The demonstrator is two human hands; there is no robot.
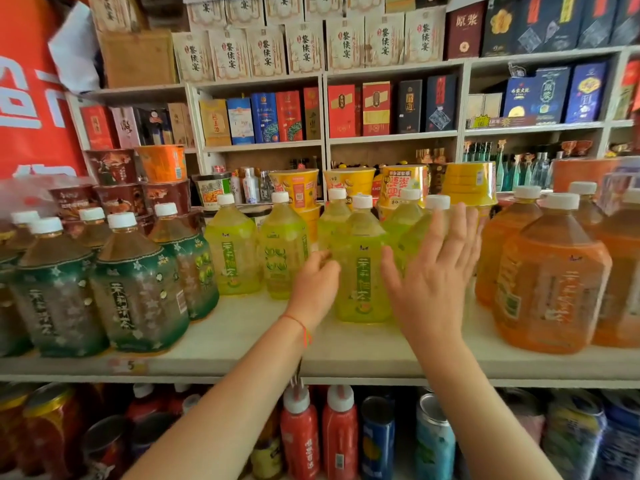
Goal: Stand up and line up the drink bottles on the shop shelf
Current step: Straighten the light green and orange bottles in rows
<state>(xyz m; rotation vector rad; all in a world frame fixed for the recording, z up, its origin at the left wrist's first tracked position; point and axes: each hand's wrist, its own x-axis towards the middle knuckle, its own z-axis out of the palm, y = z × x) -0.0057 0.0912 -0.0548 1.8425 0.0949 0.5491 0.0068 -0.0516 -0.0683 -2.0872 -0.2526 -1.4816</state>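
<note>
Shelf (242, 344) carries upright bottles: dark green at 9 o'clock, orange at 3. Front yellow-green bottle (362, 271) stands at centre (white cap on), between both hands. Right hand (433, 275) at its 3 o'clock, fingers spread flat, holding nothing. Left hand (317, 282) at its 9 o'clock, fingers curled against bottle's side; grip uncertain.

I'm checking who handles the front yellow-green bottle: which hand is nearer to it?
Left. The left hand touches the left side of the front yellow-green bottle; the right hand is spread open just off its right side.
</note>
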